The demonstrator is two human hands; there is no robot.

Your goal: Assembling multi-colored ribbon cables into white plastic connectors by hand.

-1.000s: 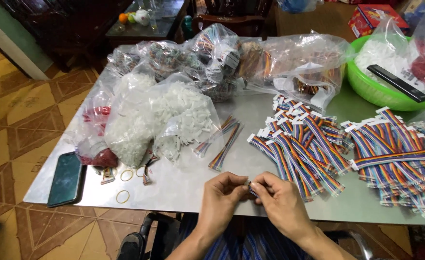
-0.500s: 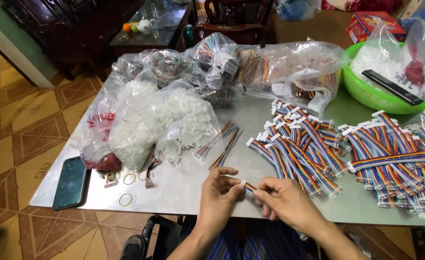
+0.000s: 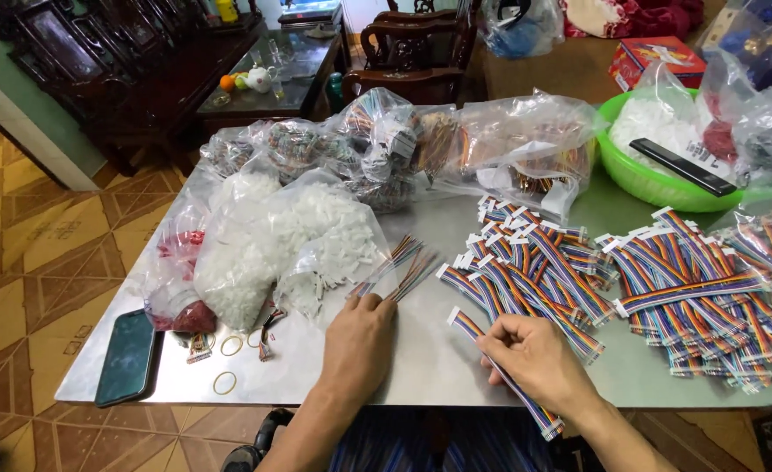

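Bags of connectors (image 3: 299, 236) lie left of the cable piles (image 3: 631, 280), basin (image 3: 639, 179) behind on the table (image 3: 430, 367).

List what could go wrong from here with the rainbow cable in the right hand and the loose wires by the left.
1. The rainbow ribbon cable in the right hand hangs past the table edge; its lower connector could snag.
2. The left hand reaching the loose wires might scatter them against the bag of white connectors.
3. The phone sits near the table edge, so a nudge could drop it.

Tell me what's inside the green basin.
Inside the green basin: a clear bag of white connectors with a black remote on top. The basin's bottom is covered.
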